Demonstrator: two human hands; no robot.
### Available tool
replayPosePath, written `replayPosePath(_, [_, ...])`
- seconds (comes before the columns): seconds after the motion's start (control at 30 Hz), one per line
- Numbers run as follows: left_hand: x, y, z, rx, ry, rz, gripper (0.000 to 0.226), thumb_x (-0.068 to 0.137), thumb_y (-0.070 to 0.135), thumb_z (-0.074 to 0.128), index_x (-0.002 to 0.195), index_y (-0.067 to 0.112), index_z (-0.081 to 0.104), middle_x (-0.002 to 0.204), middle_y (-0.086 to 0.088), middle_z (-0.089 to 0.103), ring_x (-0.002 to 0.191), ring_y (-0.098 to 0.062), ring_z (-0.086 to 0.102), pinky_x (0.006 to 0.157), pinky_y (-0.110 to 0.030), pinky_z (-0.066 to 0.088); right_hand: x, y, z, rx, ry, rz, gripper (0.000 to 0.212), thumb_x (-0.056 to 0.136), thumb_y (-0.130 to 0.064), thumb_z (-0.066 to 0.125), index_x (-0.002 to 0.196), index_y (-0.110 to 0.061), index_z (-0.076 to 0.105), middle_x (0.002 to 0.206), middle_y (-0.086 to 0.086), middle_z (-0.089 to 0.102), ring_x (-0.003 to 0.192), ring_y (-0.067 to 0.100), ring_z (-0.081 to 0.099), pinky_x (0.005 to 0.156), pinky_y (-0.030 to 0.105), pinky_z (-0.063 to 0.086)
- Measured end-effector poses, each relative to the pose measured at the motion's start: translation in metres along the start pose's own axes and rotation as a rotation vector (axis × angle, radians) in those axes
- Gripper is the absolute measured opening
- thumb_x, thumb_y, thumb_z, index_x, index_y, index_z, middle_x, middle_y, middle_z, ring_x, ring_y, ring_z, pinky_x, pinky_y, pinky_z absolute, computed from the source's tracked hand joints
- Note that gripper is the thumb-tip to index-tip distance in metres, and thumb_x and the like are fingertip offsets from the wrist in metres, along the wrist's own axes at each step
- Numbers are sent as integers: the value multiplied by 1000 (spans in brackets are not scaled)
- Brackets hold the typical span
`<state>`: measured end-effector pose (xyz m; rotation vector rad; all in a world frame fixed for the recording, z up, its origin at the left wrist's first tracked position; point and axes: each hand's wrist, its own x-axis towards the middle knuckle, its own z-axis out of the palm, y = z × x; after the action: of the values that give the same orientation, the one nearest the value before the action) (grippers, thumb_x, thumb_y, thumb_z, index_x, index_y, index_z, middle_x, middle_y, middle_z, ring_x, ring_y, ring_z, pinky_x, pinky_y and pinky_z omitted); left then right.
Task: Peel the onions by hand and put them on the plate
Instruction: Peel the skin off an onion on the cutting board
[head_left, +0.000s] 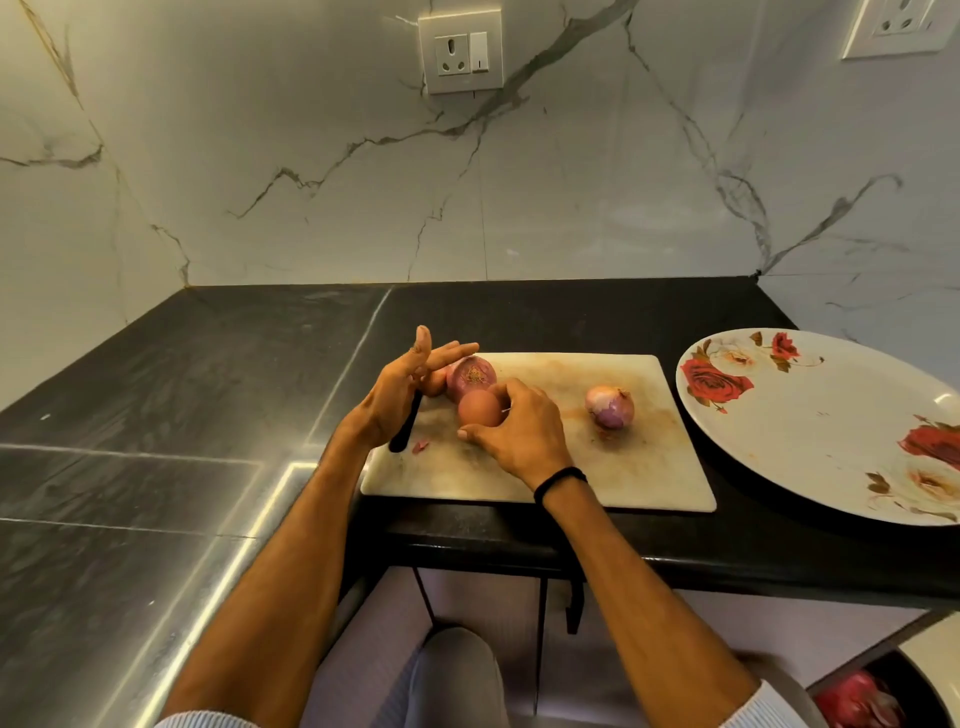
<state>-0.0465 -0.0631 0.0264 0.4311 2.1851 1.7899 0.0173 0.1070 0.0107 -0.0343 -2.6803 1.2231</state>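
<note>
At far left, a wide stretch of dark counter (156, 415). Next, left hand (402, 387), fingers straight and spread, gripping nothing, raised over a black handle (402, 431) at the left edge of the cutting board (597, 467). Small peel scrap (421, 446) beside that handle. Just by the fingertips, a purple onion (474, 375); touching it in front, a brown onion (477, 408) held in the curled fingers of right hand (519, 434). Further right on the board, well apart, a half-peeled onion (609, 406). Then flowered plate (810, 441), near the board's right edge. Behind all, marble wall (260, 156) with socket (461, 52).
</note>
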Motion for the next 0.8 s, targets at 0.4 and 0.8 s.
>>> replayPosePath(0.4, [-3, 0, 9, -99, 63, 29, 83, 78, 90, 36, 132, 34, 64, 155, -5, 43, 135, -31, 49, 111, -58, 41, 0, 5, 4, -1, -46, 22, 65, 72, -43, 85, 125, -20, 55, 122, 2, 60, 110, 19, 55, 94, 35, 52])
replayPosePath(0.8, [-6, 3, 25, 22, 352, 188, 61, 98, 65, 37, 116, 19, 74, 135, -1, 63, 124, -16, 59, 106, -37, 48, -19, 8, -43, -22, 288, -50, 34, 86, -20, 75, 118, -13, 65, 108, 4, 66, 100, 19, 61, 90, 34, 53])
